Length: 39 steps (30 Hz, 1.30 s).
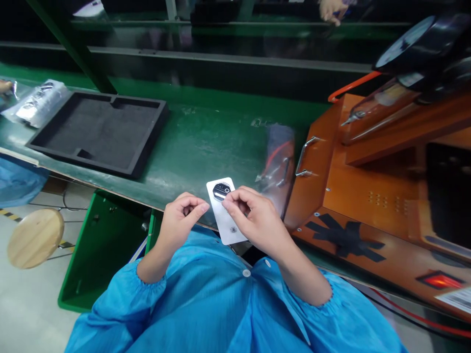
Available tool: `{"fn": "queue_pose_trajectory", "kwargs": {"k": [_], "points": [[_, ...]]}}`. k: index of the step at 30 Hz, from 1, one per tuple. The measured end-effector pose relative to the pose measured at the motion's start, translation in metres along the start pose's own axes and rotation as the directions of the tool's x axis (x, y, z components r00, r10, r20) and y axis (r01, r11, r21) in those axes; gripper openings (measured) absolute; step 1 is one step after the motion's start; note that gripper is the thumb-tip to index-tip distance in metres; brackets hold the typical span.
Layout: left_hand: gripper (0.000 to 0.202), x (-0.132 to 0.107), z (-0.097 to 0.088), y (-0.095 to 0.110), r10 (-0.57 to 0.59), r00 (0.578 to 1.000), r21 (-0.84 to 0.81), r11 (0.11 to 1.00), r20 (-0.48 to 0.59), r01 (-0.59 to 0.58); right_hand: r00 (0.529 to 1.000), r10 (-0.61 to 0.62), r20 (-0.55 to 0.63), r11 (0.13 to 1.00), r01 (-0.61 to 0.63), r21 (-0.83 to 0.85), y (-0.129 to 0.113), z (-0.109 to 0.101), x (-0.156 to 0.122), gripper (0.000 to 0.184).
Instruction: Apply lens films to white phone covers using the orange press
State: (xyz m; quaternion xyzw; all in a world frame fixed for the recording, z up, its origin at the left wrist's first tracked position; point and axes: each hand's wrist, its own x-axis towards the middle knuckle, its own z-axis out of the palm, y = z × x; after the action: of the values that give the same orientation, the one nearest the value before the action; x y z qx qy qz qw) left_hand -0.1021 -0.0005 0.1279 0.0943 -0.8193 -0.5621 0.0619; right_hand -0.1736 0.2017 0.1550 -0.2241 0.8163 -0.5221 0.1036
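Observation:
A white phone [221, 218], back side up, lies tilted at the bench's front edge, its lower end reaching past the edge. Near its top sits a round black camera panel [219, 190]. My right hand [255, 215] rests over the phone's right side, thumb and forefinger pinched together at the lower right of the camera panel. Just left of the phone is my left hand [180, 220], also closed in a pinch. Whatever either pinch holds is too small or hidden to tell.
A black foam tray [99, 132] lies on the green bench [198, 142], with bagged parts [42, 103] beyond it. An orange machine [320, 171] stands at right beside a clear plastic bag [277, 162]. Below are a green bin [99, 250] and a stool [36, 239]. Another person's hand [332, 10] shows across.

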Motion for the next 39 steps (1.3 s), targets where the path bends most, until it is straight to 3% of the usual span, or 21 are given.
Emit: {"fn": "queue_pose_trajectory", "kwargs": {"k": [3,5,8,14,23,39], "points": [[0.061,-0.008,0.003,-0.016,0.255,0.964,0.372,0.904,-0.069,-0.212,0.988,0.091,-0.124,0.995,-0.096,-0.036,0.013,-0.002,0.006,0.025],[0.076,-0.017,0.009,-0.028,0.418,0.906,0.547,0.745,0.063,-0.382,0.968,0.168,-0.184,0.983,-0.179,-0.042,0.026,-0.001,0.013,0.029],[0.067,-0.031,0.021,-0.044,0.507,0.809,0.577,0.579,0.299,-0.576,0.954,0.250,-0.163,0.966,-0.257,-0.020,0.042,0.003,0.021,0.031],[0.066,-0.036,0.036,-0.056,0.547,0.802,0.595,0.570,0.240,-0.567,0.960,0.243,-0.139,0.968,-0.249,-0.028,0.048,0.013,0.025,0.034],[0.066,-0.035,0.037,-0.059,0.566,0.798,0.587,0.580,0.208,-0.565,0.962,0.215,-0.168,0.951,-0.245,-0.188,0.047,0.020,0.024,0.024],[0.063,-0.034,0.038,-0.059,0.583,0.787,0.588,0.570,0.203,-0.574,0.958,0.148,-0.245,0.929,-0.219,-0.298,0.049,0.024,0.023,0.023]]}}
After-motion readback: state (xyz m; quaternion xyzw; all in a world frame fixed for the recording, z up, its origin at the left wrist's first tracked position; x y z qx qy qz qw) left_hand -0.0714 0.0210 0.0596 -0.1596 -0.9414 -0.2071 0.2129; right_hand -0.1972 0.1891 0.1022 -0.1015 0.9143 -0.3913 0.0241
